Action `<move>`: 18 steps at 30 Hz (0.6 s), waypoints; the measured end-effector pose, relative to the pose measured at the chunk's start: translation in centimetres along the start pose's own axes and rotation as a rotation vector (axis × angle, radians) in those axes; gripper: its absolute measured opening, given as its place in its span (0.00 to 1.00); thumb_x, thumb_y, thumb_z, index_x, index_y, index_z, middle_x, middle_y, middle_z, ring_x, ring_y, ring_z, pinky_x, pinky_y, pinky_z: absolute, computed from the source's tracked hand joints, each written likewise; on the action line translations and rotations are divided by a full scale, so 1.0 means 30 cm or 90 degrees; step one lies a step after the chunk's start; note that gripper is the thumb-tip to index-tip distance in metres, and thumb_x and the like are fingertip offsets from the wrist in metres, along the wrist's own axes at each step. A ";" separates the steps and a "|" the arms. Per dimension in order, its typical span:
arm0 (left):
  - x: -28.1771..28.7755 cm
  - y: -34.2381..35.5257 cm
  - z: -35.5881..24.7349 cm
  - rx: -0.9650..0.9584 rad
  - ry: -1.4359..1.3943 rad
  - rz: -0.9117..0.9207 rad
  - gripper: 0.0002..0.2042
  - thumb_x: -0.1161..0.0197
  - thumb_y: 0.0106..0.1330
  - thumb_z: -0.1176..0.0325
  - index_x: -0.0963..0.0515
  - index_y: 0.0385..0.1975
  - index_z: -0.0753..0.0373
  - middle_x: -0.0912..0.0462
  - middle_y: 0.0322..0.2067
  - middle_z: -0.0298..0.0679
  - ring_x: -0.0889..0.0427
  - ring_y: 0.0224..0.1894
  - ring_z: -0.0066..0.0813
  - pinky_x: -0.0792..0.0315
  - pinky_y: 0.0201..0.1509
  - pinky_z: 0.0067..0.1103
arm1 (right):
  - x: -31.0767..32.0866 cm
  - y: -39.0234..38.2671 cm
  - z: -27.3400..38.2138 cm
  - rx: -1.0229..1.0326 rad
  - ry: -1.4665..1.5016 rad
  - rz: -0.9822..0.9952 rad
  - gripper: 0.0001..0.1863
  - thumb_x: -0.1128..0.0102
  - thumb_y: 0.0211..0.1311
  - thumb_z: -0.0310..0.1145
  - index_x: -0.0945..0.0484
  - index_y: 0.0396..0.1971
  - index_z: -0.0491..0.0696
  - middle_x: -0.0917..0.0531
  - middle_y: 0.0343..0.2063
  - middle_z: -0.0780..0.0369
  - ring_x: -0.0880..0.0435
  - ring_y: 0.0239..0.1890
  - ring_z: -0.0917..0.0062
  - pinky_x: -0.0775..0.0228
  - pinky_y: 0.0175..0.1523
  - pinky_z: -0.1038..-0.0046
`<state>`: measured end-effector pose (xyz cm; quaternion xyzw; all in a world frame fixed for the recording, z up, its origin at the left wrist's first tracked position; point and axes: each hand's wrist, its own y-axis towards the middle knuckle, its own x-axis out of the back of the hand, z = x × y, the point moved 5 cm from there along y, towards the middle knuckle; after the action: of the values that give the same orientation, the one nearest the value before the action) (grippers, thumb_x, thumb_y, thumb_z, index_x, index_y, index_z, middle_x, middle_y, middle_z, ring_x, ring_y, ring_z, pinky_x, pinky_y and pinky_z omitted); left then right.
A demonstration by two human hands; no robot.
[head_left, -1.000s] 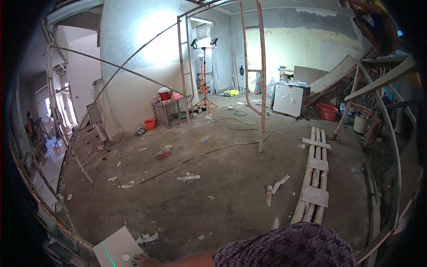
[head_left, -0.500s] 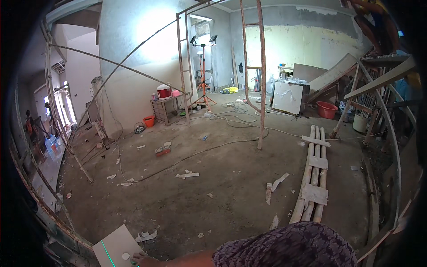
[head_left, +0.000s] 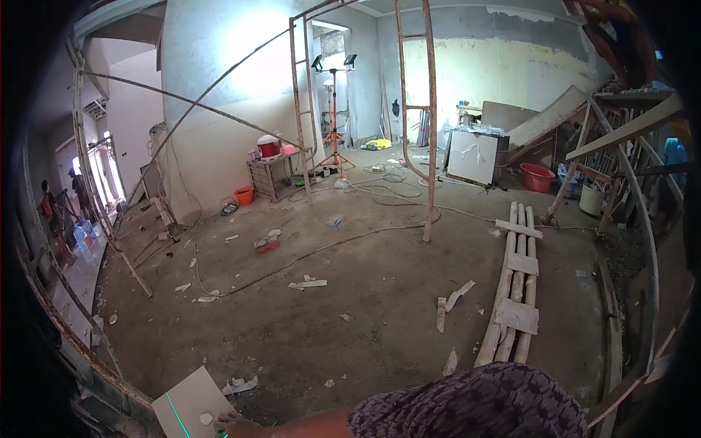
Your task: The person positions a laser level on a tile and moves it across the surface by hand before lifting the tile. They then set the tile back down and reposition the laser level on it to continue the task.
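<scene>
My right forearm, below a dark purple patterned sleeve [head_left: 475, 401], reaches left along the lower edge. At its end my right hand [head_left: 237, 425] lies at the right edge of a flat pale board [head_left: 191, 398], fingers stretched and apart as far as they show; the lower edge cuts part of it off. A small whitish lump [head_left: 206, 419] sits on the board beside the fingertips. A bright green line runs across the board. Torn pale strips [head_left: 241, 385] lie just beyond it. My left hand is out of the picture.
Rusty scaffold frames [head_left: 429, 146] stand ahead and left. Bamboo poles joined by crosspieces [head_left: 517, 317] lie at right. A cable [head_left: 321, 255] crosses the dirt floor. Farther back are a lamp tripod [head_left: 334, 117], a red basin [head_left: 537, 177] and a person [head_left: 621, 44] up on the right.
My right hand stays by the board with hardly any shift. Far left, a second distant figure has come into sight by the bright doorway. The person at upper right has shifted slightly.
</scene>
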<state>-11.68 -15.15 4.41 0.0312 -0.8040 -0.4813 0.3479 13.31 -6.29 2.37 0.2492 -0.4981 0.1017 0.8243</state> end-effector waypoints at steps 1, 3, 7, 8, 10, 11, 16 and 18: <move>0.014 -0.018 0.007 0.010 0.008 0.002 0.06 0.32 0.63 0.69 0.20 0.25 0.61 0.19 0.25 0.34 0.22 0.28 0.29 0.28 0.33 0.27 | 0.020 -0.004 0.034 0.006 0.006 0.007 0.27 0.29 0.51 0.45 0.15 0.44 0.39 0.18 0.51 0.46 0.21 0.56 0.55 0.32 0.65 0.55; 0.019 -0.021 0.010 0.014 0.011 0.002 0.06 0.32 0.62 0.69 0.20 0.26 0.61 0.19 0.25 0.34 0.22 0.28 0.30 0.28 0.33 0.27 | 0.061 -0.020 0.058 -0.008 0.104 -0.055 0.23 0.30 0.50 0.44 0.13 0.41 0.41 0.17 0.49 0.47 0.21 0.56 0.54 0.33 0.66 0.54; 0.003 0.006 -0.003 0.009 0.007 0.006 0.06 0.31 0.62 0.69 0.20 0.26 0.61 0.19 0.26 0.35 0.22 0.29 0.31 0.27 0.34 0.28 | 0.040 -0.012 0.020 -0.011 0.127 -0.041 0.21 0.32 0.51 0.43 0.13 0.39 0.42 0.15 0.46 0.47 0.20 0.55 0.55 0.35 0.67 0.54; -0.004 0.020 -0.009 0.006 0.003 0.007 0.06 0.31 0.62 0.69 0.19 0.26 0.61 0.19 0.26 0.35 0.22 0.30 0.32 0.27 0.34 0.28 | 0.021 -0.007 0.001 0.004 0.108 -0.050 0.19 0.32 0.51 0.42 0.12 0.36 0.43 0.14 0.42 0.48 0.18 0.52 0.56 0.33 0.65 0.54; -0.001 0.011 0.001 0.013 0.009 0.009 0.06 0.31 0.62 0.68 0.19 0.26 0.60 0.19 0.26 0.35 0.22 0.30 0.32 0.27 0.35 0.29 | 0.012 -0.003 0.016 0.024 0.095 -0.051 0.17 0.33 0.51 0.42 0.12 0.34 0.44 0.13 0.38 0.48 0.16 0.49 0.57 0.31 0.64 0.55; 0.001 0.003 0.006 0.017 0.010 0.010 0.05 0.31 0.62 0.68 0.19 0.26 0.60 0.19 0.26 0.35 0.22 0.30 0.33 0.27 0.35 0.29 | 0.030 -0.011 0.031 0.066 0.067 -0.142 0.16 0.33 0.52 0.41 0.11 0.32 0.44 0.13 0.35 0.48 0.14 0.45 0.58 0.28 0.61 0.55; -0.014 0.025 -0.006 0.013 0.008 0.013 0.05 0.30 0.61 0.68 0.19 0.27 0.60 0.19 0.27 0.36 0.22 0.32 0.34 0.27 0.36 0.31 | -0.039 0.010 -0.002 0.080 0.030 -0.126 0.13 0.34 0.52 0.40 0.12 0.27 0.44 0.13 0.29 0.50 0.12 0.38 0.60 0.23 0.54 0.57; -0.021 0.030 -0.009 0.011 0.008 0.015 0.05 0.30 0.61 0.68 0.19 0.27 0.60 0.19 0.28 0.36 0.22 0.32 0.35 0.27 0.37 0.31 | -0.058 0.015 -0.020 0.019 0.056 -0.069 0.13 0.34 0.52 0.39 0.12 0.28 0.44 0.12 0.32 0.49 0.12 0.40 0.61 0.24 0.56 0.57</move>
<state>-10.78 -14.62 4.88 0.0280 -0.8062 -0.4698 0.3586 12.73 -5.46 0.76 0.2835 -0.4454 0.0754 0.8459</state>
